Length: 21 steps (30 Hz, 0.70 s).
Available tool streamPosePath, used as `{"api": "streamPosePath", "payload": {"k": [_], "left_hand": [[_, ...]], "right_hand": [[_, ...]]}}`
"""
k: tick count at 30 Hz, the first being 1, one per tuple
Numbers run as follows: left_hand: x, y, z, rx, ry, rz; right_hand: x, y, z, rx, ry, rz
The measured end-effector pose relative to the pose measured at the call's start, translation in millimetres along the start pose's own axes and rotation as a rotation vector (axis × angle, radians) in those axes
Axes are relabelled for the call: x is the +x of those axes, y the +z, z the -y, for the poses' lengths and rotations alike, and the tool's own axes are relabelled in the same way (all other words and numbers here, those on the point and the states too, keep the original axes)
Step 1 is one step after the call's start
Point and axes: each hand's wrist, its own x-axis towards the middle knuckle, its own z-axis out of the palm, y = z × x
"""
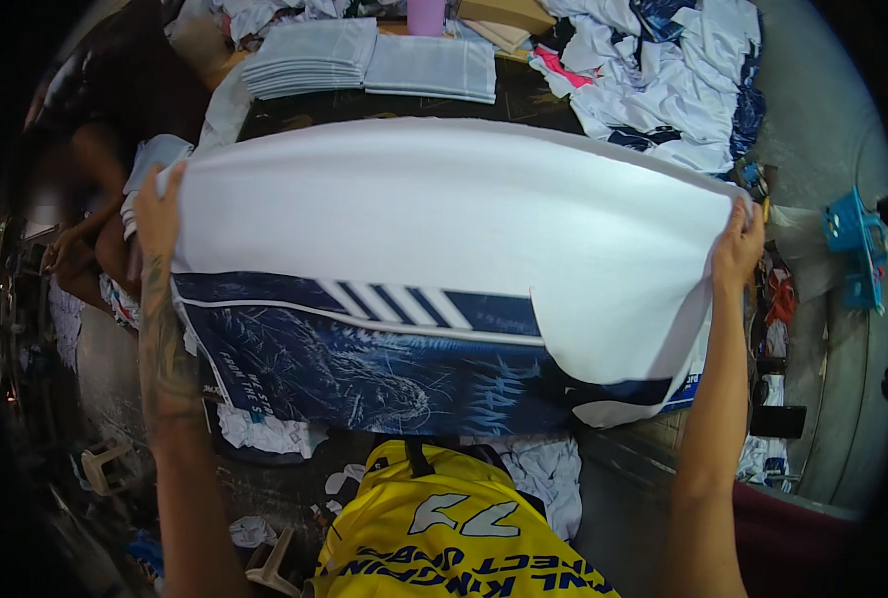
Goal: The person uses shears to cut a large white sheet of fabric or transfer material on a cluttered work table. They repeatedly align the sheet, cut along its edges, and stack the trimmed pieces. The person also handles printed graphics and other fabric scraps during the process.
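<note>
Stretched wide between my two hands is a jersey fabric panel (444, 209). Most of it is white, with a navy printed part along the near side that carries white slanted stripes and an animal figure. My left hand (158, 211) is closed on its left edge, thumb up against the cloth. At the opposite edge, my right hand (739, 244) pinches the far right corner. The cloth bows upward between them, and its near edge hangs above my lap. Fingers behind the fabric are partly hidden.
Beyond the panel, stacks of folded pale cloth (314, 58) lie on a dark table (524, 100) beside a pink cup (426, 15). White and navy garments (663, 80) are heaped at the far right. A blue plastic basket (853, 224) is farther right. Another person (95, 159) sits at left.
</note>
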Motion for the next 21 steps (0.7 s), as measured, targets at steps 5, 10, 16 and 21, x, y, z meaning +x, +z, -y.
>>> {"api": "streamPosePath", "payload": {"k": [5, 10, 16, 21], "left_hand": [[21.1, 106.6, -26.8, 0.135, 0.07, 0.296], [23.2, 152.1, -20.6, 0.301, 0.148, 0.517], [35.0, 170.7, 21.1, 0.256, 0.374, 0.334], [-104.1, 62.4, -62.6, 0.214, 0.227, 0.13]], "right_hand": [[-23.3, 105.8, -52.8, -0.194, 0.15, 0.254], [-57.8, 165.5, -84.9, -0.289, 0.198, 0.416], [-68.2, 186.9, -73.8, -0.234, 0.003, 0.496], [-165.0, 72.7, 12.1, -0.229, -0.243, 0.84]]}}
